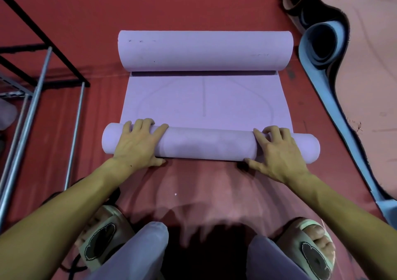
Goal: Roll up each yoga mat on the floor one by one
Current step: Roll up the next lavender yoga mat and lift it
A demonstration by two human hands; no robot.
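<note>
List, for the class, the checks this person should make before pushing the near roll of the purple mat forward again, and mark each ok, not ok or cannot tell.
1. Both hands on the near roll: ok. The left hand and right hand press it with fingers draped over the top.
2. Hands evenly spaced: ok, one towards each end.
3. Roll ends flush: not ok. The right end sticks out past the edge of the flat section.
4. Path ahead flat: ok, no visible wrinkles.
5. Far end free to be rolled: not ok. It is curled into a far roll.
6. Roll tightness: cannot tell.
</note>
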